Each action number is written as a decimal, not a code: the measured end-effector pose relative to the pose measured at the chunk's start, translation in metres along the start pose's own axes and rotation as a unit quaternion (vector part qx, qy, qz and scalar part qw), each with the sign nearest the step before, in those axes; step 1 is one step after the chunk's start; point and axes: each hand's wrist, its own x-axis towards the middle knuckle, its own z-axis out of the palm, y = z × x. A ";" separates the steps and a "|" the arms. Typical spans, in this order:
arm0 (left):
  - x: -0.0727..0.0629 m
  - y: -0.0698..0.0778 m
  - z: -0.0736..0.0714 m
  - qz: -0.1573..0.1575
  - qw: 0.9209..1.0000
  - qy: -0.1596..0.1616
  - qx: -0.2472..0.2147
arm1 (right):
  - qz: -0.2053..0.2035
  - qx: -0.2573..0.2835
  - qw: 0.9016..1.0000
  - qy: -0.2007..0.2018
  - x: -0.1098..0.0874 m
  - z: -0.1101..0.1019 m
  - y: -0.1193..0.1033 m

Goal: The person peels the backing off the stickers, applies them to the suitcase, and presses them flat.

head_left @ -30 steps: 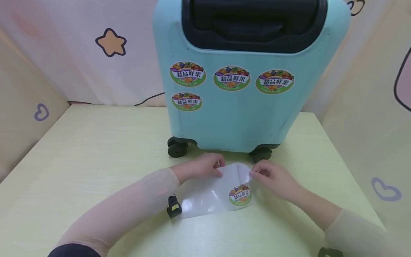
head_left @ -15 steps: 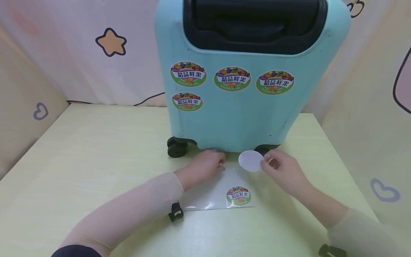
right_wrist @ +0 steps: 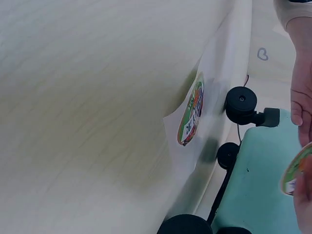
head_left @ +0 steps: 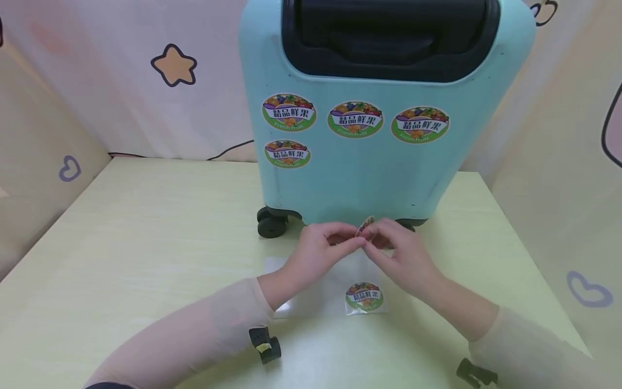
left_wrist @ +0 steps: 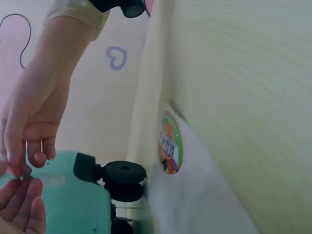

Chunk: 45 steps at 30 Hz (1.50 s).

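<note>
An oval fruit sticker [head_left: 365,225] is held up between both hands, tilted nearly edge-on in the head view. My right hand [head_left: 400,251] pinches it from the right. The thumb and fingers of my left hand [head_left: 318,251] meet at its left edge and pinch it too. In the right wrist view the sticker's green rim [right_wrist: 291,176] shows between the hands. Below them, a white backing sheet [head_left: 316,294] lies on the table and bears one more oval sticker [head_left: 364,297]. Behind stands a light blue suitcase [head_left: 350,183] with several matching stickers on its front.
The suitcase stands on black wheels [head_left: 272,224] on the pale table [head_left: 170,232]. Its black handle recess [head_left: 393,40] is at the top. Printed cloth walls [head_left: 121,108] close in the table at the back and sides.
My right hand has peeled the sticker off the backing sheet and brought it leftward. My left hand has left the sheet and met it at the sticker. The sheet now lies flat.
</note>
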 end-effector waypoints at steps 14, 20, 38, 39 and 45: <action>0.009 0.011 -0.032 -0.007 0.997 0.071 -0.015 | 0.168 0.107 0.980 0.031 0.020 -0.023 -0.003; 0.011 0.017 -0.049 0.044 0.990 0.136 -0.012 | 0.048 0.027 0.992 0.117 0.041 -0.033 -0.022; 0.034 -0.010 -0.076 0.422 0.747 0.221 0.464 | -0.010 0.011 0.984 0.176 0.083 -0.029 -0.030; 0.036 -0.010 -0.076 0.418 0.742 0.221 0.476 | -0.013 0.007 0.984 0.179 0.083 -0.028 -0.031; 0.049 -0.010 -0.077 0.387 0.714 0.228 0.537 | -0.035 -0.017 0.979 0.200 0.084 -0.026 -0.030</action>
